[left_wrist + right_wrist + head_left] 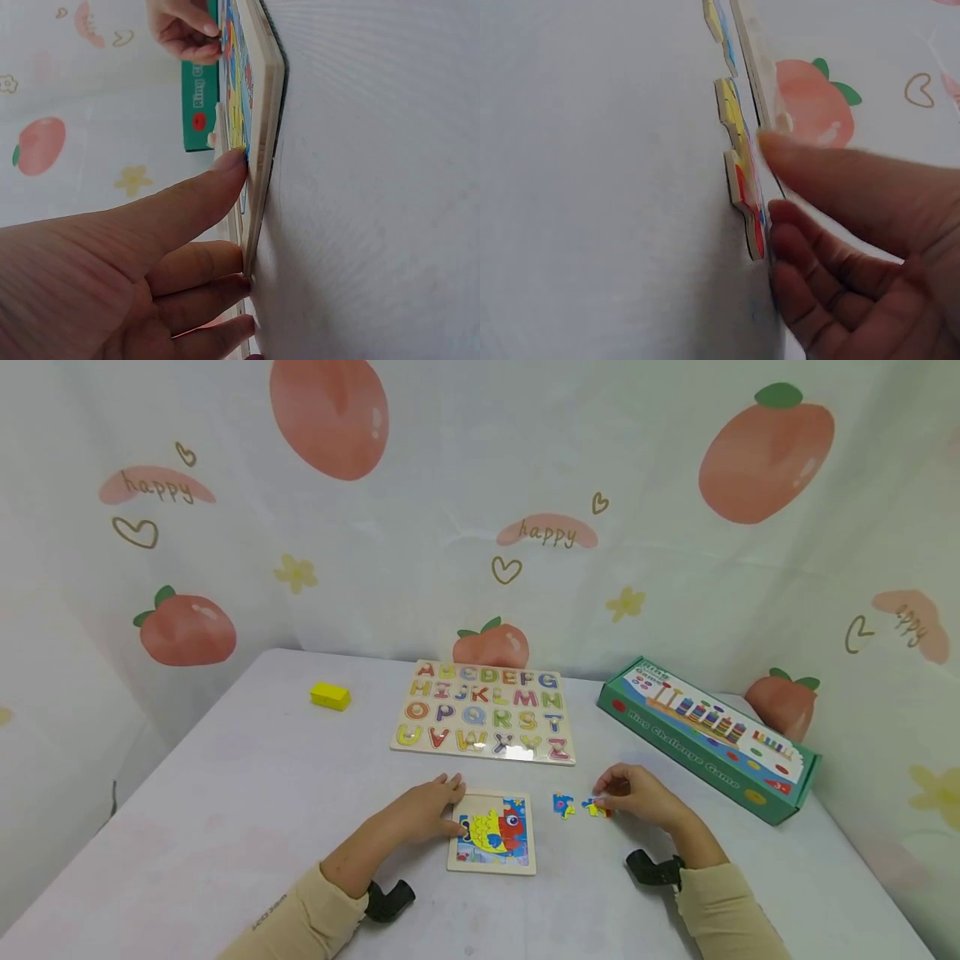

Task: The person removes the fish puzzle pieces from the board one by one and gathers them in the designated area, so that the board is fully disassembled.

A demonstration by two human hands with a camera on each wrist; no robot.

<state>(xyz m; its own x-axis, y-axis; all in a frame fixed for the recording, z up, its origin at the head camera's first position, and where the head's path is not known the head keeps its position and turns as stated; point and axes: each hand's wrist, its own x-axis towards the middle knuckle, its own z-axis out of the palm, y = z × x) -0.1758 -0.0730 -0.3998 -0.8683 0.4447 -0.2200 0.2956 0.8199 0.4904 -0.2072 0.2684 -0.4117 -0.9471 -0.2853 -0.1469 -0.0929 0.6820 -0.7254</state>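
A wooden picture puzzle (491, 832) in a square frame lies on the table, showing a yellow and red fish on blue, with bare wood at its upper part. At its left side is my left hand (423, 810); the thumb (225, 172) presses on the picture's edge and the other fingers lie against the frame's corner. Loose jigsaw pieces lie to the right: a blue and yellow piece (563, 806) and yellow and red pieces (597, 809). My right hand (637, 793) reaches over the yellow and red pieces, thumb and loosely bent fingers apart, fingertips close to them.
Behind the puzzle lies a wooden alphabet board (483, 712). A green game box (708, 739) stands at the back right, and a yellow block (330, 696) at the back left. A white patterned curtain (435, 502) hangs behind the white table (247, 810).
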